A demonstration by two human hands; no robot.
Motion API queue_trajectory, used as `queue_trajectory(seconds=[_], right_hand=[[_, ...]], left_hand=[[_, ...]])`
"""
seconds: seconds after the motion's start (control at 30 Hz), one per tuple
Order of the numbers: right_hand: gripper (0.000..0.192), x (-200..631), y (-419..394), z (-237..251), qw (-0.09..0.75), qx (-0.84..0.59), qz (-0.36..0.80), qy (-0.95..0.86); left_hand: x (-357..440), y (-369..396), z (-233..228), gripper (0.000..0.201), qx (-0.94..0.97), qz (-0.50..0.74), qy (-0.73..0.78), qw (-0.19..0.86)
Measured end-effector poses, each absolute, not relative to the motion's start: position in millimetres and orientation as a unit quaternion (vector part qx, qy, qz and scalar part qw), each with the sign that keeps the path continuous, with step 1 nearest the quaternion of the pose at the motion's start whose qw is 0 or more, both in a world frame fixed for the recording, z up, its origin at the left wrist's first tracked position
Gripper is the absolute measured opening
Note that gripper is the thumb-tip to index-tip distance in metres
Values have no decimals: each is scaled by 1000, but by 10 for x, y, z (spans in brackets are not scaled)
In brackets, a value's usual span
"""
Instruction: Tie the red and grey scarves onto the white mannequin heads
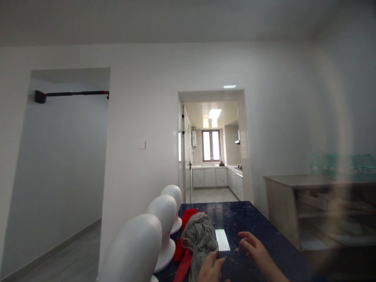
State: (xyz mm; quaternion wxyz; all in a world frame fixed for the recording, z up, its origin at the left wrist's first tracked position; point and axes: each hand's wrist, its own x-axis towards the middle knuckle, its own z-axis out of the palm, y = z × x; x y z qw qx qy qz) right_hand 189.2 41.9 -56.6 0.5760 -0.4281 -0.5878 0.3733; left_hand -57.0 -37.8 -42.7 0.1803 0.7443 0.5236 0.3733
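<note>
Grey cloth point(200, 231) beside the left hand point(211, 268) on a dark blue desk point(237, 215)

The grey cloth lies in a loose, folded heap left of the desk's middle, its lower part trailing toward the near edge. Red cloth point(185, 267) lies against its left side and shows past its far end, and runs toward the near edge too.

The left hand is at the right side of the grey cloth's near part, back upward, fingers a little bent and slightly spread. It overlaps the fabric in this view; whether it grips any, I cannot tell. The right hand point(255, 244) is over the right half of the desk, well apart from the cloth, half open, fingers pointing left and nothing in it.

Three white forms stand in a row along the left edge, running up toward the far left corner: a near form point(133, 250), a middle form point(163, 213) and a far form point(170, 192). Each has a smooth egg-shaped top; round bases show under the farther two. A bright patch point(222, 239) lies on the desk between the cloth and the right hand.

Past the far edge, a doorway point(246, 149) shows white cupboards point(210, 177) and a window point(211, 145). Beyond the right edge stands a cabinet point(279, 211) with blurred greenish things point(346, 164) on top.
</note>
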Motion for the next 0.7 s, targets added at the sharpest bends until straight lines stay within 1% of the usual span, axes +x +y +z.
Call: queue_trajectory(seconds=[0.07,0.13,0.2,0.27,0.33,0.4,0.47,0.53,0.63,0.7], right_hand=[[43,1879,506,-504,556,-468,292,-622],[42,1889,614,-543,537,-513,180,-645],[39,1928,727,-684,498,-561,74,-657],[36,1976,819,-870,428,-601,26,-675],[38,1996,873,-1031,367,-618,20,-695],[40,1971,888,-1122,341,-612,23,-713],[37,1913,885,-1148,324,-598,28,-732],[34,1849,882,-1136,291,-589,28,-753],[39,1786,874,-1093,239,-574,22,-783],[46,1764,840,-1060,197,-554,47,-807]], left_hand=[[-347,-19,-426,64,783,320,507,167],[-253,270,-488,62,795,295,510,147],[-294,488,-610,58,790,273,532,134],[-437,637,-743,57,772,256,565,140],[-616,723,-833,54,755,261,584,143],[-752,760,-862,47,746,282,590,125],[-780,783,-871,42,741,288,599,94],[-678,820,-931,44,743,285,604,51],[-368,911,-1200,49,790,295,537,-23],[-169,960,-1437,47,828,283,483,-25]])
